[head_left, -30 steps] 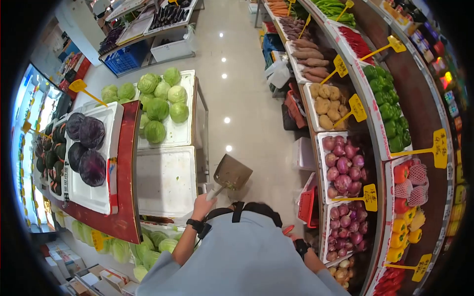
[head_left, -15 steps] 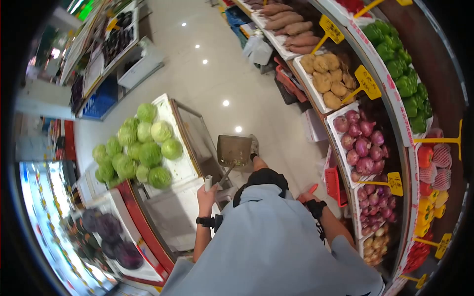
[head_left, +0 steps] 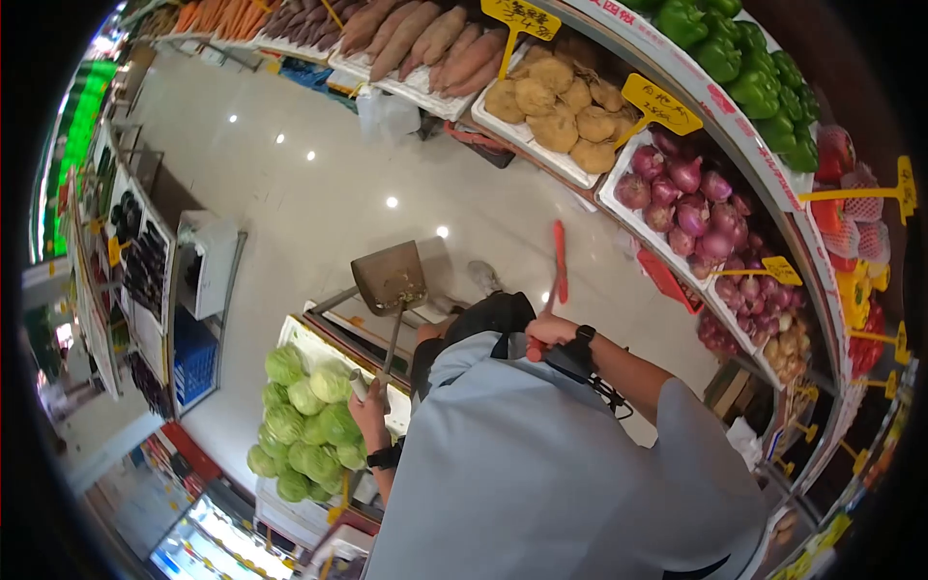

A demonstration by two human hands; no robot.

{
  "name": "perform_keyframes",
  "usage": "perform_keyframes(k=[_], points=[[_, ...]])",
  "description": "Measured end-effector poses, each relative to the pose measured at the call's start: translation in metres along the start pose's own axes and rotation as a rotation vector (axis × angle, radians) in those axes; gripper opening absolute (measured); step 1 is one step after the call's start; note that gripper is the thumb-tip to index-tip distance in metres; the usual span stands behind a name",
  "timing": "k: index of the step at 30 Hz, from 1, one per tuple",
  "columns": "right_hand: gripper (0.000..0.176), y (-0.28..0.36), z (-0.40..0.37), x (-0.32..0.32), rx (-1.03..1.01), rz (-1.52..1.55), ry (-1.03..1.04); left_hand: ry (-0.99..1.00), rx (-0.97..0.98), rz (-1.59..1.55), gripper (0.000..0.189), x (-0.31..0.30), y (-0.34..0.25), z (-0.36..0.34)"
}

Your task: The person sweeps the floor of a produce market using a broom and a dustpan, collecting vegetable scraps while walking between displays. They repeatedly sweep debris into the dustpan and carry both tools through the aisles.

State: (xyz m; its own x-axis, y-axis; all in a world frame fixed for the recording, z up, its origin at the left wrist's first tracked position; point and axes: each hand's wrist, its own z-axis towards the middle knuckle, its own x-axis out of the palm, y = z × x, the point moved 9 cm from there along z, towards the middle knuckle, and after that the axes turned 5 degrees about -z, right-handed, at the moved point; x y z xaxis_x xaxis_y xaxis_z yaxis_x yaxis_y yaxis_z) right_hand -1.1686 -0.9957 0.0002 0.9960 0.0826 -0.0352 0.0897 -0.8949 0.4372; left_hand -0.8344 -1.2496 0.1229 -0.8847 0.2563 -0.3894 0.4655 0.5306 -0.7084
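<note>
My left hand [head_left: 367,418] is closed round the pale upper end of a long-handled dustpan [head_left: 385,275]. Its brown pan hangs by the cabbage stand, with small scraps along one edge. My right hand [head_left: 549,331] grips what looks like a broom [head_left: 560,253], its red grip end beside my fingers and a narrow red head out over the tiles. The broom's bristles cannot be made out. Green cabbages [head_left: 311,425] are piled close to my left hand. A shoe [head_left: 484,277] shows on the floor between dustpan and broom.
A curved shelf on the right holds sweet potatoes [head_left: 435,43], round tan roots [head_left: 553,97], purple onions [head_left: 688,208] and green peppers [head_left: 744,72]. Beneath it sits a red basket [head_left: 667,280]. Another stand with eggplants [head_left: 145,261] and a blue crate [head_left: 196,360] is at the left.
My view has swung to the right. My right hand has come forward from my side, bringing the red-headed broom out in front. My left hand still holds the dustpan.
</note>
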Motion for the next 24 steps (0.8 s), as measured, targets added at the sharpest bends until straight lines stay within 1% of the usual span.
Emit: perform_keyframes(k=[1, 2, 4, 5, 6, 7, 8, 9, 10, 11, 12, 13, 14, 15, 17, 18, 20, 22, 24], points=[[0.025, 0.027, -0.005, 0.0, -0.001, 0.062, -0.01, 0.005, 0.009, 0.013, 0.017, -0.002, -0.007, 0.015], [0.025, 0.058, -0.021, -0.006, 0.032, 0.244, -0.05, 0.018, 0.016, 0.002, 0.017, -0.001, -0.02, 0.029], [0.018, 0.082, -0.016, -0.007, 0.004, 0.437, -0.098, 0.038, 0.023, -0.03, 0.016, -0.001, -0.043, 0.053], [0.017, 0.082, -0.004, -0.004, -0.024, 0.571, -0.11, 0.035, 0.047, 0.033, 0.014, -0.008, -0.045, 0.079], [0.015, 0.087, 0.009, -0.001, -0.059, 0.694, -0.117, 0.053, 0.022, 0.026, 0.014, -0.016, -0.041, 0.097], [0.014, 0.118, -0.017, -0.015, -0.021, 0.771, -0.2, 0.065, 0.0, 0.016, 0.014, -0.017, -0.057, 0.11], [0.014, 0.125, -0.02, -0.021, -0.062, 0.7, -0.231, 0.08, -0.017, 0.004, 0.013, -0.019, -0.074, 0.124], [0.014, 0.122, -0.019, -0.018, -0.028, 0.797, -0.244, 0.09, -0.01, 0.027, 0.014, -0.022, -0.088, 0.137], [0.025, 0.127, -0.026, -0.017, -0.026, 0.84, -0.27, 0.116, 0.007, 0.025, 0.014, -0.028, -0.1, 0.154], [0.017, 0.147, -0.042, -0.017, -0.111, 0.819, -0.286, 0.14, 0.022, 0.019, 0.015, -0.036, -0.108, 0.17], [0.014, 0.162, -0.049, -0.007, -0.076, 0.826, -0.304, 0.164, 0.038, 0.002, 0.015, -0.04, -0.114, 0.185], [0.011, 0.176, -0.054, 0.001, -0.045, 0.826, -0.326, 0.178, 0.002, -0.028, 0.017, -0.047, -0.113, 0.205], [0.01, 0.192, -0.055, 0.005, -0.014, 0.83, -0.346, 0.2, 0.028, -0.028, 0.017, -0.05, -0.117, 0.223], [0.012, 0.209, -0.051, 0.011, 0.027, 0.815, -0.326, 0.216, 0.05, -0.018, 0.017, -0.056, -0.12, 0.24], [0.01, 0.237, -0.034, 0.016, 0.042, 0.83, -0.351, 0.252, 0.071, 0.021, 0.02, -0.069, -0.134, 0.265], [0.009, 0.248, -0.023, 0.016, 0.047, 0.841, -0.366, 0.254, 0.112, 0.055, 0.021, -0.075, -0.135, 0.282], [0.008, 0.274, -0.004, 0.011, 0.023, 0.865, -0.405, 0.257, 0.187, 0.129, 0.023, -0.079, -0.142, 0.311], [0.007, 0.299, 0.01, 0.0, 0.046, 0.859, -0.434, 0.244, 0.194, 0.162, 0.025, -0.087, -0.149, 0.332], [0.009, 0.32, 0.034, -0.017, 0.011, 0.873, -0.454, 0.241, 0.212, 0.15, 0.025, -0.09, -0.164, 0.352]])
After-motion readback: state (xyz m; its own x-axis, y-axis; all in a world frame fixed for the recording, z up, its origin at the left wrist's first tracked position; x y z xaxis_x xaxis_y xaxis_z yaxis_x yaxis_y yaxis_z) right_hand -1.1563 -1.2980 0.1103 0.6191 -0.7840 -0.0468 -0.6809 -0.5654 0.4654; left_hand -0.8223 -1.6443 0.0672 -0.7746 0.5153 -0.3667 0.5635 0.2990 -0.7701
